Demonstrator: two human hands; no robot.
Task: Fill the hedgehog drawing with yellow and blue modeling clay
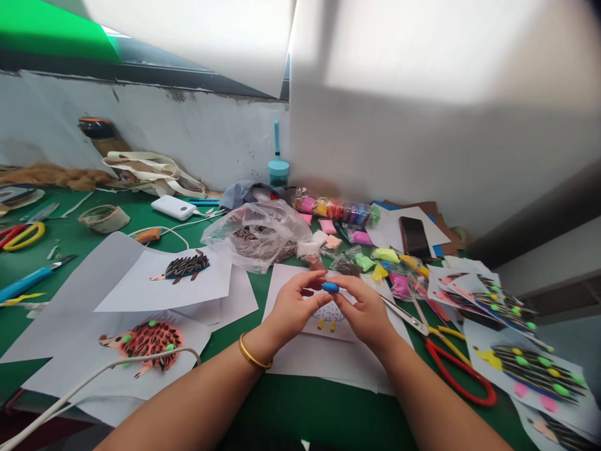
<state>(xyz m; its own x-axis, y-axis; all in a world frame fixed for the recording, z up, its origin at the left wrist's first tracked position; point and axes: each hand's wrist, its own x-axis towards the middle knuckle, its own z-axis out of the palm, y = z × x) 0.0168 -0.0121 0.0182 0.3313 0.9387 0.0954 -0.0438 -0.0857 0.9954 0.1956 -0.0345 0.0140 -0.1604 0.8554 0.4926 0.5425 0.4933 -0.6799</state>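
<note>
Green surface [328,407], pale wall [211,138] behind its far edge. Hands, two: right hand [364,307], finger and thumb nearly closed on the blue piece [330,287]; left hand [293,300], loosely curled, fingertips beside the piece, hold uncertain. Blue piece, one: over the drawing [328,336], toward the near edge. Risk, as judged: hard pinching could deform it; a slip could drop it. Yellow feet [320,324] on drawing, two. Scissors [426,327], two pairs: one toward right edge, one at left edge. Phone [416,238], one, toward far right corner.
</note>
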